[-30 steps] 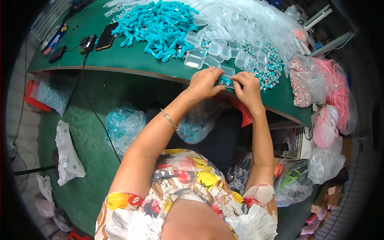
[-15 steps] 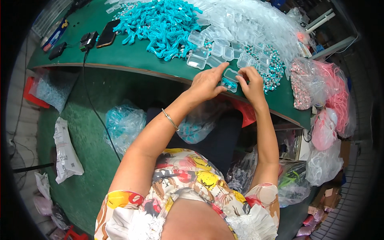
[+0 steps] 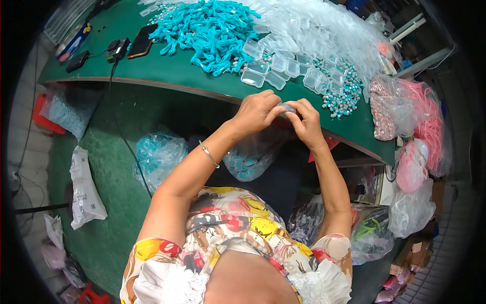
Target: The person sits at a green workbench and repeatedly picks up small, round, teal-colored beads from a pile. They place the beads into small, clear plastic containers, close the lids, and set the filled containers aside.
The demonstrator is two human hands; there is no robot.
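Observation:
Between both hands, over the front edge of the green table [image 3: 177,71], is a small clear plastic box [image 3: 287,107]. My left hand [image 3: 258,110] grips its left side, while my right hand [image 3: 307,121] pinches the right side with thumb and fingers. Most of the box is covered by fingers, so its contents do not show. Just beyond the hands lie several open clear boxes [image 3: 252,78]. A heap of teal and grey beads [image 3: 340,104] spreads to the right of them. Bundled teal cord [image 3: 212,35] is piled farther back on the left.
A large mound of clear plastic boxes [image 3: 324,30] covers the back of the table. A phone [image 3: 140,43] and a small black device [image 3: 117,49] with a cable lie left. Bags of pink cord [image 3: 425,121] hang at right; a bag of teal items [image 3: 159,154] sits below.
The small box, open with teal pieces inside before, is now closed between my fingers. Both hands have come closer together around it, and the right hand has moved slightly left and down.

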